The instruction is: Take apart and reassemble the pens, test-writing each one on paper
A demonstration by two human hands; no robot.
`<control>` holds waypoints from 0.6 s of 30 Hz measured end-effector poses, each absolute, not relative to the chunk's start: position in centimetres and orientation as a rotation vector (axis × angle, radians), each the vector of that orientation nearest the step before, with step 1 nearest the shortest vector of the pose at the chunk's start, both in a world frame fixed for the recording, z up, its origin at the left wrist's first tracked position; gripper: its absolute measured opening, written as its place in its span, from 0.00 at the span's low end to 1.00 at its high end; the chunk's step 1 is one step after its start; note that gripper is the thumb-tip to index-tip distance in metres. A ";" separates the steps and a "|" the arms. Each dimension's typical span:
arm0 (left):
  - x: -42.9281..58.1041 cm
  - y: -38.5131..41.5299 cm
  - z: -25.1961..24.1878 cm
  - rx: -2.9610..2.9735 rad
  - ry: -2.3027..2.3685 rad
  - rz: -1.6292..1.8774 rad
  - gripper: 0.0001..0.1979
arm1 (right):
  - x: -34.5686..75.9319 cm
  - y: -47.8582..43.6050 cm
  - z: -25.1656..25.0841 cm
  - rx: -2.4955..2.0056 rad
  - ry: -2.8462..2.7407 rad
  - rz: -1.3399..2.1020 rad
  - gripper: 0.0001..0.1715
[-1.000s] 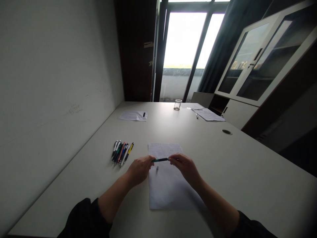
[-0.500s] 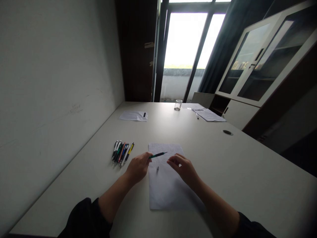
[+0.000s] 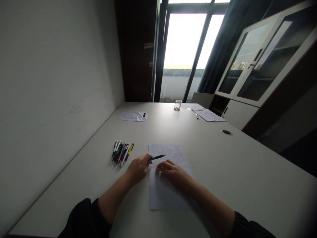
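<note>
Green pen (image 3: 158, 157) held out — a steadying step, seemingly.
Left hand (image 3: 138, 169) pinches it over the paper (image 3: 160, 195); right hand (image 3: 174, 174) curves low there, grip impossible to tell — next move likely calls for fine fingertip control.

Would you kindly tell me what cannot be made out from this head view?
In the head view:
Held end of the green pen: hidden by the left hand.
Whatever lies under the right hand: covered by its fingers.
Any writing on the paper: too small to read.
Left sleeve: cut off by the bottom edge.
</note>
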State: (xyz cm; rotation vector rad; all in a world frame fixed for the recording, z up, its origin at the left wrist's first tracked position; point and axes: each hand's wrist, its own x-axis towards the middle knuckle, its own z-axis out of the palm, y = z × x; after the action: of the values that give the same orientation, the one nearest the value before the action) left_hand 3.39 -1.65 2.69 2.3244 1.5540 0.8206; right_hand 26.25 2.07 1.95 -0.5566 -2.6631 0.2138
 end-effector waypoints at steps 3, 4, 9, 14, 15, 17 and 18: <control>3.4 -1.6 2.6 2.318 1.556 0.816 0.12 | 26.3 2.1 2.0 -0.562 -2.654 0.239 0.18; 3.4 -1.6 2.7 2.314 1.557 0.815 0.12 | 26.4 2.1 2.0 -0.567 -2.648 0.242 0.18; 3.4 -1.8 2.8 2.309 1.568 0.799 0.12 | 26.3 2.2 1.8 -0.567 -2.590 0.317 0.14; 3.4 -1.8 2.9 2.312 1.587 0.791 0.11 | 26.8 2.5 2.2 -0.674 -2.324 0.533 0.09; 3.4 -1.8 2.9 2.312 1.587 0.791 0.11 | 27.0 2.7 2.3 -0.720 -2.233 0.559 0.08; 3.4 -1.7 2.9 2.312 1.581 0.798 0.10 | 27.4 3.0 2.6 -0.813 -2.052 0.596 0.07; 3.4 -1.7 2.9 2.311 1.574 0.803 0.10 | 27.7 3.1 2.7 -0.855 -1.976 0.615 0.06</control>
State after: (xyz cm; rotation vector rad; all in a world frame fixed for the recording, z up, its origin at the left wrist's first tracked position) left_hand 3.37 -1.72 2.88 2.3115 1.5745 0.8027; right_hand 27.66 3.11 2.72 -0.8552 -1.9755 0.6148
